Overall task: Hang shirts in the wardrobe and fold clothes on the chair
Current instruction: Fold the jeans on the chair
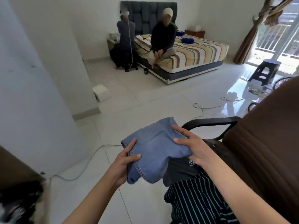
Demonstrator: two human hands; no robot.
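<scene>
A folded pair of blue jeans (153,147) is held over the front edge of a brown office chair (267,143). My left hand (126,160) grips the jeans' left hemmed edge, thumb on top. My right hand (192,146) presses on their right side, fingers spread over the denim. Under the jeans on the seat lies a dark garment with a small white logo (182,170), and a black shirt with thin teal stripes (197,201) hangs off the seat's front. The chair's black armrest (210,122) curves behind the jeans.
Cables (84,162) trail across the white tile floor. A striped bed (194,52) stands at the back with two people by it. A dark stool (265,70) is near the balcony door, a white box (101,92) by the wall, and brown furniture (14,172) at lower left.
</scene>
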